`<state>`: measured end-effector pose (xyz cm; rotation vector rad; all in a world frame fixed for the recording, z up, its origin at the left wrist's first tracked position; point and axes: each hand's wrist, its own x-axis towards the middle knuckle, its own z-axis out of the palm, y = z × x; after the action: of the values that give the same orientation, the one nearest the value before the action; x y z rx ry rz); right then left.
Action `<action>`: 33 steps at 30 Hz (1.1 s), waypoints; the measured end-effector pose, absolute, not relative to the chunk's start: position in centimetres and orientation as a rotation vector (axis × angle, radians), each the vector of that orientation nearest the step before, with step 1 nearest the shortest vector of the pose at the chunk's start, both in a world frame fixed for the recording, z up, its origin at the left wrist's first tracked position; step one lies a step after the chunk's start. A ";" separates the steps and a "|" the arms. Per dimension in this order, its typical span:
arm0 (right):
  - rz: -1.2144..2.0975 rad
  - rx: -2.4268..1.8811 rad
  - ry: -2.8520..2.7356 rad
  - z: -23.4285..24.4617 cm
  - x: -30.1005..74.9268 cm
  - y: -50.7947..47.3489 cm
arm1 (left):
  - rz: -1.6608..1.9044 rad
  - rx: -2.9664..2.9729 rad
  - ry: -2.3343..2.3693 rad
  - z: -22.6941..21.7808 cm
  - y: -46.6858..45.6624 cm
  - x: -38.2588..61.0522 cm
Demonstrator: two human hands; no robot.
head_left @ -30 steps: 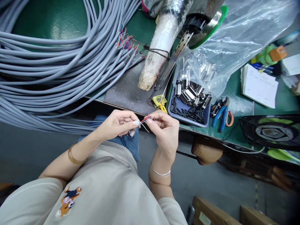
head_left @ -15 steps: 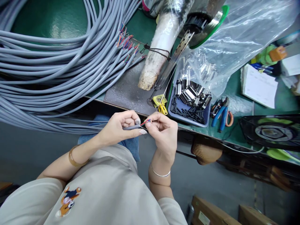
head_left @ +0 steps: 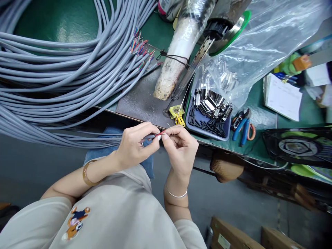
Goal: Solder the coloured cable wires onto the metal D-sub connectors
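My left hand (head_left: 136,145) is closed around the end of a grey cable (head_left: 148,137), just below the bench edge. My right hand (head_left: 181,148) pinches the thin coloured wires (head_left: 161,133) that stick out of that cable end. The two hands touch at the fingertips. A big bundle of grey cables (head_left: 59,76) with stripped coloured ends (head_left: 141,50) lies on the green bench (head_left: 64,24) to the upper left.
A blue tray (head_left: 204,125) of metal connectors sits right of a dark metal plate (head_left: 140,100). A clear plastic bag (head_left: 259,41), blue-handled pliers (head_left: 242,128), a small yellow tool (head_left: 177,114), a notepad (head_left: 281,97) and a black fan (head_left: 298,147) lie further right. Cardboard boxes (head_left: 233,235) stand on the floor.
My hands have drawn closer together and shifted slightly right. The coloured wires, fanned out a second ago, are now pinched between the fingertips.
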<state>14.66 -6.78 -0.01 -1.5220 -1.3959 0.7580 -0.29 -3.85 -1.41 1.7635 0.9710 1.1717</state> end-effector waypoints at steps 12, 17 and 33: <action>0.730 -1.512 -1.308 0.2 16.1 -7.7 | 0.956 1.078 0.810 -0.3 -2.7 -1.2; 0.715 -1.510 -1.517 0.4 15.2 -7.5 | 0.955 1.158 0.848 -0.5 -3.1 -1.0; 0.329 -1.354 -1.686 1.1 16.3 -7.8 | 0.886 0.964 0.771 0.3 -2.3 -1.2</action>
<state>16.28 -7.84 1.07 -1.3537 -1.6857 0.3293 -1.24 -2.33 0.30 0.9636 0.7707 0.8859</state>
